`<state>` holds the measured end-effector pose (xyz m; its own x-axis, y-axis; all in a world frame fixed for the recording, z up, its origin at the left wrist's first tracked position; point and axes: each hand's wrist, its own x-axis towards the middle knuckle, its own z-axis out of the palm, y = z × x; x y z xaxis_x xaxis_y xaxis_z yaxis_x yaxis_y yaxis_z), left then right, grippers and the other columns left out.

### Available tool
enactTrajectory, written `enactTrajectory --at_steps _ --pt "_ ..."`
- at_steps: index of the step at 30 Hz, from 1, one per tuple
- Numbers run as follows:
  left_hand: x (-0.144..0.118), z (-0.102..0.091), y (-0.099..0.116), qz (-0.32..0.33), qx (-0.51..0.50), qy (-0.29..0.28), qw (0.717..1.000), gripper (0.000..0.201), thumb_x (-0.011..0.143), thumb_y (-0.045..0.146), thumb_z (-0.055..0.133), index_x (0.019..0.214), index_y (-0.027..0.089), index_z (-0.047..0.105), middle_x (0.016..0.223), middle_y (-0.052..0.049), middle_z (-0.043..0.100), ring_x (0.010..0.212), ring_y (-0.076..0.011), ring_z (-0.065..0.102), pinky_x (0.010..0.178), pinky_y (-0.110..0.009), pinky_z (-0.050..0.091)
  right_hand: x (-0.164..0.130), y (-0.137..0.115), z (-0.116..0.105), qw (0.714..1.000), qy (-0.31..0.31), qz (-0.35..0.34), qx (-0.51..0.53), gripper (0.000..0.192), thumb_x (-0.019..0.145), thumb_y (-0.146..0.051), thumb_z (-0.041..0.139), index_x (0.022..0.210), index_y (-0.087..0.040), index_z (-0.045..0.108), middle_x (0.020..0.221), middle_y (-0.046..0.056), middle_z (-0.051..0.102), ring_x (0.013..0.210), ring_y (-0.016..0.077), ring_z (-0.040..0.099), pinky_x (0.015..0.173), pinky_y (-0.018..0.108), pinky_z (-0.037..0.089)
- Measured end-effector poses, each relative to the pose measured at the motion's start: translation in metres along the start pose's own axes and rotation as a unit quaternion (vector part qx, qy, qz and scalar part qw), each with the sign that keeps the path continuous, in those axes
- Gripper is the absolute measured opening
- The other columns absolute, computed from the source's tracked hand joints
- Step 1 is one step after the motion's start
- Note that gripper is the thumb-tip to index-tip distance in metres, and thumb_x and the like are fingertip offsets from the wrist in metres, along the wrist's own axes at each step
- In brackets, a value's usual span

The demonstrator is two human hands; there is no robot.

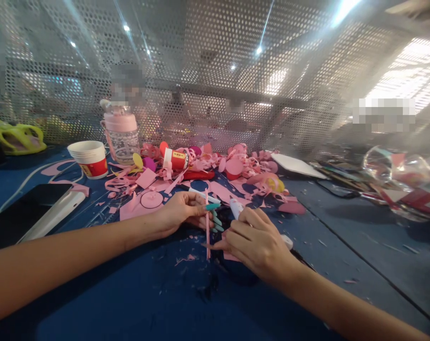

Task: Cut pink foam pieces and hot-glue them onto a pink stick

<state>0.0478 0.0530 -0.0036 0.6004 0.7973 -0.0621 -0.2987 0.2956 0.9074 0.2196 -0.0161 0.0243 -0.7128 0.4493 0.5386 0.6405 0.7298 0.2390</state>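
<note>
My left hand (186, 210), with long teal nails, pinches a thin pink strip (207, 227) between thumb and fingers. The strip stands roughly upright in view, its lower end near the blue tabletop (129, 293). Wrapped round a white glue gun (237, 208), my right hand (259, 239) is just right of the strip. The gun's tip points up and left, while most of its body is hidden by my fingers. A dark cord (303, 260) trails behind that hand. My right index finger stretches toward the strip's lower part; whether it touches is unclear.
Pink scraps (229, 189) heap behind my hands, with a red-and-white paper cup (175, 159) lying among them. At left are stacked cups (90, 158), a pink-lidded bottle (121, 135) and a phone (33, 206). A perforated panel (207, 71) rises behind; clear plastic packaging (410, 184) lies right.
</note>
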Motion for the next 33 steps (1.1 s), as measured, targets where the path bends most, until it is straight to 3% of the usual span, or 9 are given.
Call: enactTrajectory --at_steps 7,13,20,25,33 --pt "0.0005 -0.0016 -0.0005 0.002 -0.011 0.000 1.000 0.033 0.055 0.025 0.076 0.066 0.012 0.048 0.058 -0.002 0.066 0.052 -0.0148 0.065 0.050 -0.022 0.052 -0.0034 -0.0001 -0.0021 0.997 -0.001 0.002 0.079 0.034 0.085 -0.034 0.045 0.057 -0.015 0.051 0.054 0.000 0.051 0.064 0.0129 0.035 0.062 0.028 0.028" --pt "-0.0013 -0.0002 0.0008 -0.003 0.014 -0.001 1.000 0.029 0.059 0.022 0.074 0.066 0.012 0.047 0.059 -0.003 0.066 0.054 -0.0151 0.065 0.053 -0.023 0.053 -0.0035 -0.0011 0.0031 0.998 0.033 0.060 0.003 0.033 0.086 -0.030 0.044 0.056 -0.016 0.052 0.054 0.001 0.049 0.062 0.0135 0.033 0.061 0.028 0.027" --pt "-0.0008 0.0014 0.0024 -0.008 0.003 0.010 1.000 0.034 0.054 0.025 0.076 0.065 0.012 0.047 0.057 -0.002 0.065 0.052 -0.0148 0.065 0.051 -0.023 0.053 -0.0040 0.0016 0.0032 1.000 0.018 0.004 -0.002 0.034 0.086 -0.033 0.044 0.057 -0.016 0.049 0.054 -0.001 0.049 0.065 0.0132 0.031 0.062 0.028 0.025" --pt "-0.0005 -0.0002 0.0009 -0.004 0.011 0.016 1.000 0.032 0.057 0.024 0.075 0.067 0.012 0.047 0.059 -0.002 0.066 0.054 -0.0155 0.065 0.051 -0.022 0.052 -0.0073 0.0007 0.0018 0.998 0.027 -0.047 0.018 0.027 0.081 -0.033 0.053 0.059 -0.017 0.051 0.053 -0.003 0.051 0.067 0.0132 0.034 0.064 0.029 0.025" --pt "-0.0008 0.0006 0.0012 -0.005 0.016 0.014 1.000 0.031 0.058 0.023 0.074 0.065 0.012 0.046 0.058 -0.003 0.066 0.052 -0.0143 0.065 0.052 -0.023 0.052 -0.0027 -0.0018 0.0023 0.999 0.023 0.044 -0.010 0.035 0.086 -0.032 0.045 0.054 -0.016 0.051 0.053 -0.001 0.050 0.063 0.0125 0.034 0.063 0.029 0.025"
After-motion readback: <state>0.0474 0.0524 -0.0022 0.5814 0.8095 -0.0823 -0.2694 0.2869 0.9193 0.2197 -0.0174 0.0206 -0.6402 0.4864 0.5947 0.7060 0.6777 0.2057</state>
